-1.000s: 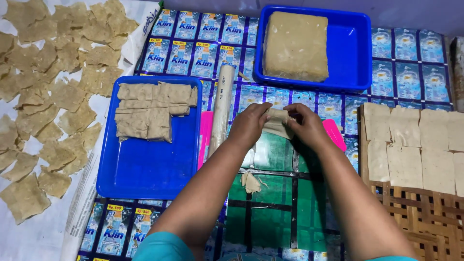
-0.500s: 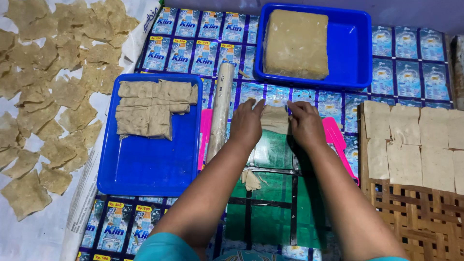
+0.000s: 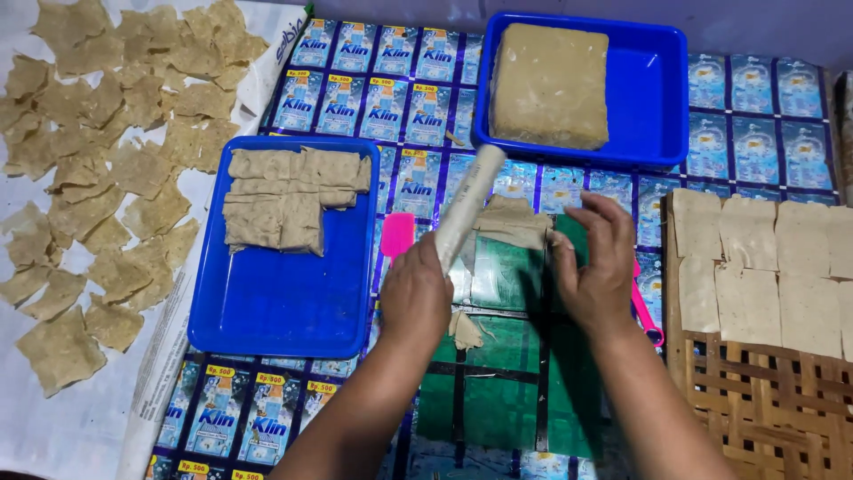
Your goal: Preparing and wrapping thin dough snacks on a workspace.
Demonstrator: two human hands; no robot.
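My left hand point(image 3: 414, 300) grips the near end of a pale cylindrical rolling pin point(image 3: 468, 204), which slants up and to the right above the mat. A flattened piece of tan dough point(image 3: 512, 222) lies on a green plastic sheet point(image 3: 498, 373), just beyond the pin. My right hand point(image 3: 599, 265) rests at the dough's right edge, fingers bent and touching it. A small dough scrap point(image 3: 466, 330) lies on the sheet below my left hand. A pink plastic board point(image 3: 397, 236) shows under the sheet on both sides.
A blue tray point(image 3: 284, 302) at left holds stacked flat dough sheets point(image 3: 289, 196). Another blue tray point(image 3: 662, 98) at the back holds a big dough block point(image 3: 549, 84). Several dough squares point(image 3: 98, 178) lie on white paper at left; more squares point(image 3: 773, 267) lie on a woven bamboo rack point(image 3: 764, 400) at right.
My left hand left the dough and picked up the rolling pin, lifting its near end. The dough went from being held between both hands to lying flat on the sheet.
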